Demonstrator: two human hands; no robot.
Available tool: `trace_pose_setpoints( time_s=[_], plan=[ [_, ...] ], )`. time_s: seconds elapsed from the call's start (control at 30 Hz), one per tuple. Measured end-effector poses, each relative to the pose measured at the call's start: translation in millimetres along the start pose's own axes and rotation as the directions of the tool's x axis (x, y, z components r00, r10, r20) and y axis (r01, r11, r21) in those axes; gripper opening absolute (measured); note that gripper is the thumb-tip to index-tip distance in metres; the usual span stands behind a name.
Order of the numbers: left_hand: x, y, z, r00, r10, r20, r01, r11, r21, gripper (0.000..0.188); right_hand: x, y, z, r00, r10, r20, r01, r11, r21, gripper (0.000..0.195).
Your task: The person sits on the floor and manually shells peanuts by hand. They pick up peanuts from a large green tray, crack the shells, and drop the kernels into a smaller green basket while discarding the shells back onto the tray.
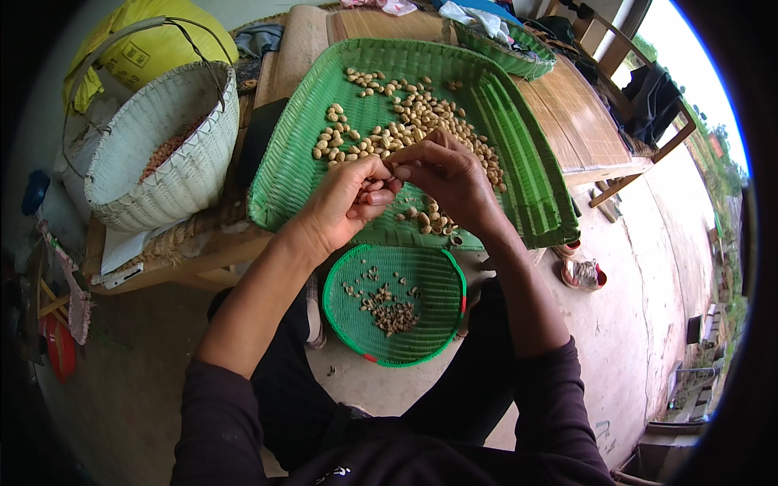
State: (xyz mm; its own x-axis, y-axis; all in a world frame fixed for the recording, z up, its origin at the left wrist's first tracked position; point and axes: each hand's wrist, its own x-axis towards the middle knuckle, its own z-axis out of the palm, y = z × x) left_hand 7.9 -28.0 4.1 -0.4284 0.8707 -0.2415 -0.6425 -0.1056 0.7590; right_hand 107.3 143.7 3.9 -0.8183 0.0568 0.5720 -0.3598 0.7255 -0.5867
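Both hands meet over a large green woven winnowing tray (285, 152) that holds unshelled peanuts (419, 115). In the curled fingers of my left hand (352, 191) lie several shelled peanut kernels (372, 189). The thumb and fingertips of my right hand (440, 173) are pinched together against the left thumb tip; a small piece seems to be between them, too hidden to name. A small pile of peanuts and shells (434, 220) sits at the tray's near edge, below my right hand. Between my knees, a round green basket (440, 291) holds broken peanut shells (392, 313).
Left of the tray stands a white woven basket (206, 164) with a tall handle and pinkish kernels (170, 149) inside. Behind it is a yellow sack (176, 36). A smaller green basket (535, 67) with cloth is at the back right. Shoes (583, 274) lie on the concrete floor (644, 273).
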Motion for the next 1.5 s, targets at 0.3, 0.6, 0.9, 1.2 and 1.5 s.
trace_pose_setpoints(
  time_s=[0.3, 0.6, 0.9, 1.2, 1.5],
  plan=[
    [4.0, 3.8, 2.3, 0.991, 0.097, -0.094, -0.103, 0.992, -0.066, 0.016, -7.8, -29.9, -24.3, 0.933, 0.284, 0.221, -0.340, 0.896, 0.285, 0.014],
    [10.0, -0.2, -20.4, 0.988, 0.133, -0.082, -0.142, 0.984, -0.107, 0.026, -23.7, -28.8, -35.4, 0.862, -0.024, 0.506, -0.078, 0.981, 0.179, 0.013],
    [4.0, -2.9, -10.0, 0.983, 0.128, -0.136, -0.121, 0.991, 0.060, 0.022, -24.1, -6.0, -14.6, 0.933, 0.098, 0.347, 0.020, 0.947, -0.321, 0.014],
    [-3.3, -11.9, -0.7, 0.994, 0.100, 0.040, -0.107, 0.952, 0.286, 0.028, -14.7, -19.3, -12.8, 0.997, 0.018, -0.070, -0.020, 0.999, -0.028, 0.016],
    [-2.8, -9.3, 1.2, 0.986, 0.075, 0.151, -0.087, 0.993, 0.078, 0.022, -13.3, -9.2, -13.4, 0.995, 0.008, -0.101, 0.011, 0.982, 0.189, 0.017]
  ],
)
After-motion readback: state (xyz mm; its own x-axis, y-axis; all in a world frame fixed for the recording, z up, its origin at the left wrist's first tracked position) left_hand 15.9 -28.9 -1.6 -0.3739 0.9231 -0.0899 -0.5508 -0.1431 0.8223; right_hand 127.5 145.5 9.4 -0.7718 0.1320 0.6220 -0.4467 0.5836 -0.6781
